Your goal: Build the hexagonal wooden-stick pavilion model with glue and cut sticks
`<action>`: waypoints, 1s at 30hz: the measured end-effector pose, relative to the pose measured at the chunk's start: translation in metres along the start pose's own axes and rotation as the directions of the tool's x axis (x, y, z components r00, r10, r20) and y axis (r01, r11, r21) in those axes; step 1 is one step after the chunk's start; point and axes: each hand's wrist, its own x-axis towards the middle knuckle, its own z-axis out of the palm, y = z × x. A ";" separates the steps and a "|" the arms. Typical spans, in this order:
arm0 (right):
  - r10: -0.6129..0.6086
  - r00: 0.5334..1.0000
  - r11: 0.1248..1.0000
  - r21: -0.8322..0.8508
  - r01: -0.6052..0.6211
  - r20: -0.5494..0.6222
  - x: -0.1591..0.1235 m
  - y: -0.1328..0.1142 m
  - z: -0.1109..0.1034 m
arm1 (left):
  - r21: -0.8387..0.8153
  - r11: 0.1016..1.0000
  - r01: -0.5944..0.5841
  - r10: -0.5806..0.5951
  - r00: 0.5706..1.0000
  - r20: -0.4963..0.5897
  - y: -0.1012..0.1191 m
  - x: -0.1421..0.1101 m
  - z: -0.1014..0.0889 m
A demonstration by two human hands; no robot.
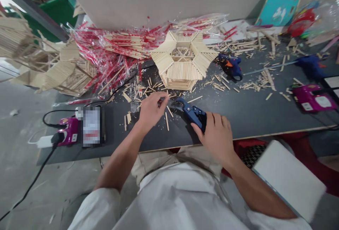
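Observation:
My left hand (154, 109) is closed in a pinch over the table, its fingertips on what looks like a short wooden stick (171, 95), mostly hidden. Wrapped in my right hand (218, 132) are blue pruning shears (194, 114), their curved jaws pointing toward my left fingertips. Loose cut sticks (167, 121) lie on the table beneath the two hands. Just beyond them stands a star-shaped wooden stick structure (182, 70) with slatted panels and an open middle.
Red-and-clear plastic wrappers with sticks (124, 43) pile up behind. Blue glue guns (233, 66) (309, 66) lie to the right. Purple power strips (68, 131) (314, 97) sit at both sides, cables trailing. A phone (92, 126) lies left; more stick structures (60, 67) stand beyond it.

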 end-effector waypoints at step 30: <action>-0.431 0.865 0.297 0.946 -0.133 0.257 0.140 -0.026 0.000 | -0.058 0.992 -0.116 0.118 0.992 0.042 -0.010 -0.003 0.005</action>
